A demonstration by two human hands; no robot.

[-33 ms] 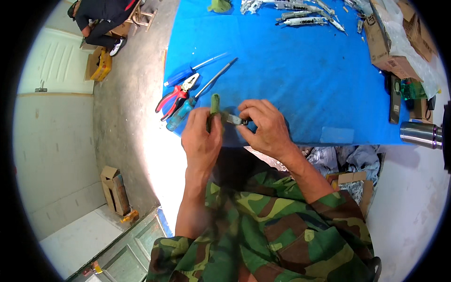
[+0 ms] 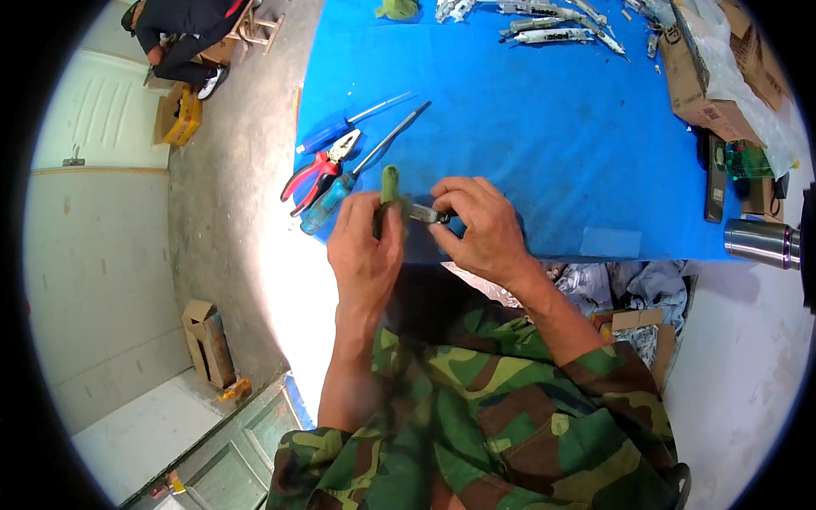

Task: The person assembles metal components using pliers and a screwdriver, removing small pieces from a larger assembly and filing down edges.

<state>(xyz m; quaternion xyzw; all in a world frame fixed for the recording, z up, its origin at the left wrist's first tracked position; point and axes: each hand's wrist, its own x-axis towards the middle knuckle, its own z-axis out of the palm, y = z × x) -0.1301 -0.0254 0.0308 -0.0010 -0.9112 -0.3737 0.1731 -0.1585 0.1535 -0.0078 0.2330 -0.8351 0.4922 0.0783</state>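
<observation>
Both my hands are held close together over the near edge of the blue-covered table. Pinched in my left hand is a green cloth-like piece, its rounded end sticking up past the thumb and fingers. My right hand grips a short, narrow white-and-dark piece that points toward the green one. Whether the two pieces touch is hard to see. Just left of my left hand lie red-and-black pliers, a teal-handled screwdriver and a blue-handled screwdriver.
Several white tube-like pieces lie at the far side near another green cloth. Cardboard boxes, a phone-like dark slab and a steel flask line the right edge. A person sits at far left.
The green piece's end stands slightly higher above my left hand. Otherwise both hands stay in nearly the same place.
</observation>
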